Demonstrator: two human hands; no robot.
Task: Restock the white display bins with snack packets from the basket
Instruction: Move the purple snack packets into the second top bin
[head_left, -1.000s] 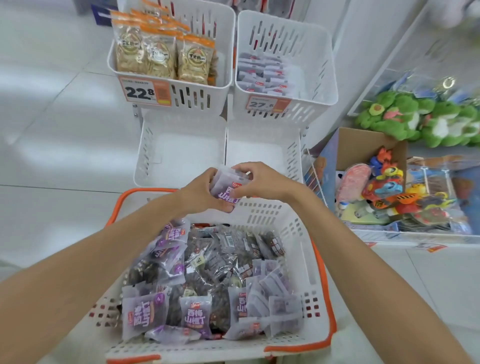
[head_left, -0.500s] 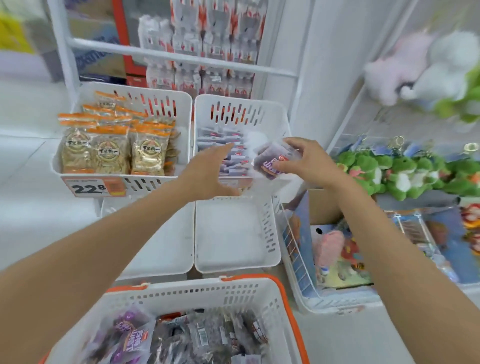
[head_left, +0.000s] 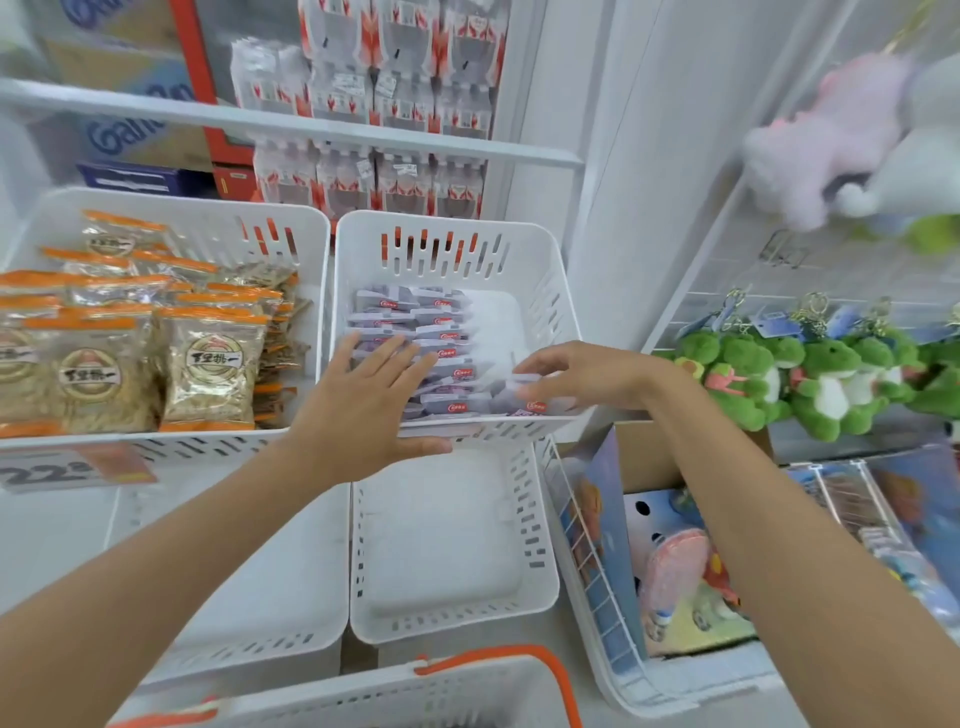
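1. Since the frame half a second back, both hands have dropped into the upper right bin; the packet that was held above its rim now sits at packet-row level.
2. Bottom of frame: basket (head_left: 467, 691) with orange trim, only the rim visible, contents out of shot.
3. Centre: two lower white bins (head_left: 535, 545), side by side, showing bare floors.
4. Left hand (head_left: 363, 400): fingers spread flat, palm down, holding nothing, fingertips on the left end of the stacked packets (head_left: 426, 332).
5. Right hand (head_left: 582, 371): fingers pinched on a snack packet (head_left: 524, 395) at the front right of the upper right bin (head_left: 550, 291); the grip is blurred, so probably clamped.
6. Upper left of frame: second upper bin (head_left: 306, 228) full of orange-topped bags (head_left: 208, 364).
7. Right edge: green plush toys (head_left: 810, 374).
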